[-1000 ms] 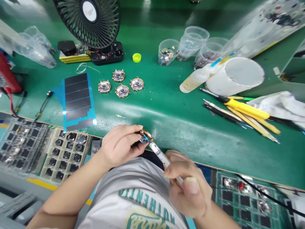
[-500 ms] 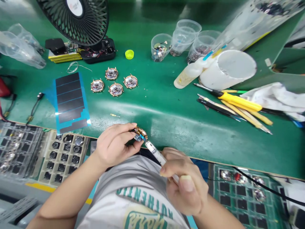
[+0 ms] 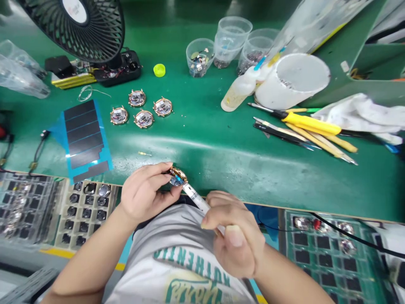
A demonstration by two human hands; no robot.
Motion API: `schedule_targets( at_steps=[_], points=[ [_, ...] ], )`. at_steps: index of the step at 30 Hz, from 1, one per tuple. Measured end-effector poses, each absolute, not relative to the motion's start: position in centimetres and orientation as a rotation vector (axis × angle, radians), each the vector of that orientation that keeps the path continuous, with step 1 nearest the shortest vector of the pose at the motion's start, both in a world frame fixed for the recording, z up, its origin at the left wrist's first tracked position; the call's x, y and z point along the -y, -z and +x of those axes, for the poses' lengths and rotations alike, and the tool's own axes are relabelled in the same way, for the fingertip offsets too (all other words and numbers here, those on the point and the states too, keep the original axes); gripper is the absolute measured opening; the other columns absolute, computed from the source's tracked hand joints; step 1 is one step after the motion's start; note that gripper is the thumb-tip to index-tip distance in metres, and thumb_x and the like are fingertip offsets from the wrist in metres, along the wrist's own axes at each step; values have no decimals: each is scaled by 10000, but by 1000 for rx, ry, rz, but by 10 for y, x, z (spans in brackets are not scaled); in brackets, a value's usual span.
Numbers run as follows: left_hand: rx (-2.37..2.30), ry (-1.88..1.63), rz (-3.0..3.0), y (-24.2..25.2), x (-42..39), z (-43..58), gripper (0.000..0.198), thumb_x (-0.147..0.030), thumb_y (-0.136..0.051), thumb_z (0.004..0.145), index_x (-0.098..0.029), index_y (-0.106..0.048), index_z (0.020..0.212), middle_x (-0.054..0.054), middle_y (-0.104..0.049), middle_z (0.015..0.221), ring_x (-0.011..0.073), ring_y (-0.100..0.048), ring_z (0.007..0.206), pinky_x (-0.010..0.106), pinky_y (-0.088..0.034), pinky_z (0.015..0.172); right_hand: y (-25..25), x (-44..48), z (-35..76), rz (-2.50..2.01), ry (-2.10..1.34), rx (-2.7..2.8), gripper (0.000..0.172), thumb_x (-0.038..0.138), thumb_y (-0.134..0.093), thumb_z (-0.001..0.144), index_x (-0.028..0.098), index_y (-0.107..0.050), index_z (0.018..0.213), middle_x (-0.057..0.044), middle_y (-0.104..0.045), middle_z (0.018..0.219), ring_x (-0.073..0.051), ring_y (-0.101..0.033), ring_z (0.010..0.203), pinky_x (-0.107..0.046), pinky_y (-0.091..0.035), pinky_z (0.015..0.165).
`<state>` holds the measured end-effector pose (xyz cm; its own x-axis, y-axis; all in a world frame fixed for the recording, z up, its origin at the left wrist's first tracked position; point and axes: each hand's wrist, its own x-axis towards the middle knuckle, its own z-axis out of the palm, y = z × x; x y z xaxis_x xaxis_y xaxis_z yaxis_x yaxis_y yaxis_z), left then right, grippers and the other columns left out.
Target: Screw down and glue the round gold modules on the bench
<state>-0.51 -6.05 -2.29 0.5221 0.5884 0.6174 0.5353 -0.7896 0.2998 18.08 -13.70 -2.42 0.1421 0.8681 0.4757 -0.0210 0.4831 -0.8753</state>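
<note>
Near the bench's front edge, my left hand (image 3: 146, 189) pinches a gold-rimmed watch case (image 3: 178, 174) between fingers and thumb, tilted on its side. My right hand (image 3: 236, 236) is wrapped round a white syringe (image 3: 196, 198), thumb toward its rear end. The syringe's blue tip reaches the inside of the watch case; the exact contact is too small to make out. Several more open watch cases with circuit parts, among them one watch case (image 3: 143, 119), lie on the green bench (image 3: 202, 143) beyond my left hand. A small yellow needle tip (image 3: 144, 153) lies in front of them.
A black fan (image 3: 91, 29) stands at the back left, near a blue sheet with black pads (image 3: 85, 139). Clear cups (image 3: 200, 58), a bottle (image 3: 239, 90), a white tub (image 3: 292, 82) and a yellow-handled tool (image 3: 313, 123) are to the right. Trays (image 3: 84, 213) flank my body below bench level.
The camera view has shifted a little, so the bench items appear farther left. Both hands keep their hold on the watch case and syringe, with hardly any movement between them.
</note>
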Motion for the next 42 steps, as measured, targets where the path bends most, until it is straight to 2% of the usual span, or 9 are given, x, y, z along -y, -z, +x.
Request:
schedule_targets(
  at_steps=[11,19,42],
  points=[
    [-960,-1083,2709,25,60,-9,449,-192,-919,728,-93,-578,1003,181,-739,1056,196,-757,968,255,-604,883,28,138,178,-851,-760,1238,317,289,-379,1073,135,-578,881,-24,-521,660,-115,-446,574,-310,-350,612],
    [-974,-1075,2708,23,61,-7,396,-209,-885,778,-89,-578,998,177,-739,1047,201,-759,953,263,-615,863,27,137,179,-793,-753,1220,305,283,-387,1052,131,-570,862,-17,-499,644,-111,-420,564,-301,-324,590],
    [-981,-1059,2687,26,64,-11,469,-181,-922,723,-100,-575,1028,152,-732,1100,155,-735,1047,218,-587,957,28,136,178,-789,-744,1222,322,299,-387,1061,136,-573,856,-19,-513,656,-110,-418,559,-303,-324,596]
  ],
)
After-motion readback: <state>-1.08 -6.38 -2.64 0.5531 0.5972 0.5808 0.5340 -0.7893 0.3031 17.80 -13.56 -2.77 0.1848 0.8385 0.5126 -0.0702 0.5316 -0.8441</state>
